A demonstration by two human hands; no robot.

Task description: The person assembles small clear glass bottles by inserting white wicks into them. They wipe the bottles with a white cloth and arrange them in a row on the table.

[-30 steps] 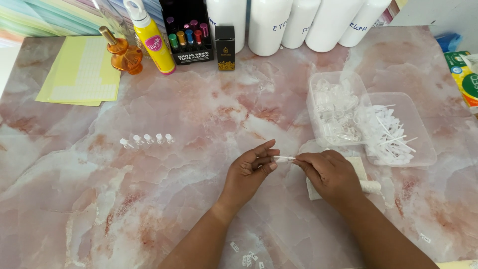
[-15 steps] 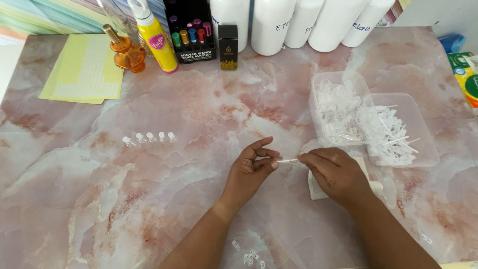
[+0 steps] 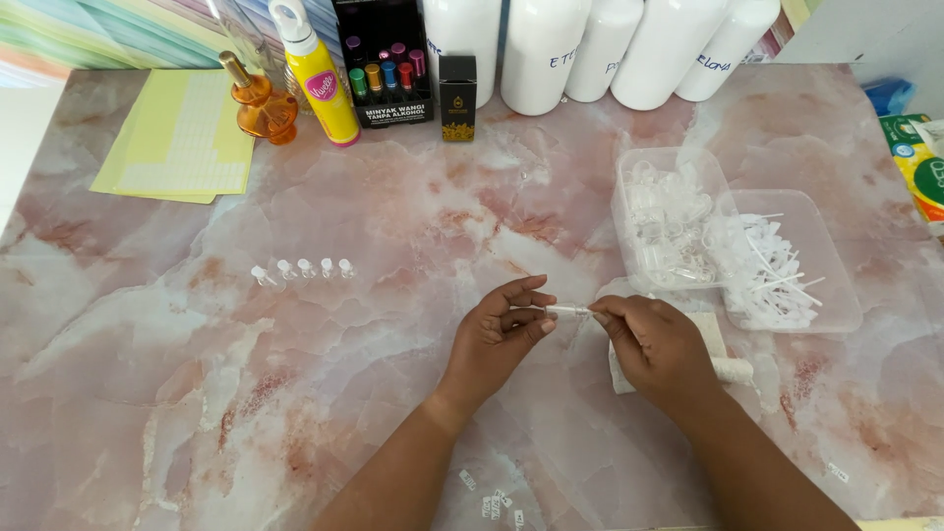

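Note:
Both of my hands meet over the pink marble table (image 3: 393, 393), holding a small clear vial (image 3: 567, 311) between them. My left hand (image 3: 501, 329) pinches one end with thumb and fingers. My right hand (image 3: 654, 344) grips the other end. Under my right hand lies a white sheet with a small white roll (image 3: 730, 369). A row of several small clear vials (image 3: 303, 268) stands on the table to the left, apart from my hands.
Two clear plastic trays, one with clear vials (image 3: 669, 211) and one with white sticks (image 3: 787, 261), sit at the right. At the back stand white bottles (image 3: 590, 44), a yellow spray bottle (image 3: 317, 74), an amber bottle (image 3: 261, 103), a black box (image 3: 457, 95) and a yellow label sheet (image 3: 177, 147). Small labels (image 3: 492, 501) lie near the front edge.
My hands have stayed in the same spot, with only slight finger shifts on the vial. The camera view has tilted a little.

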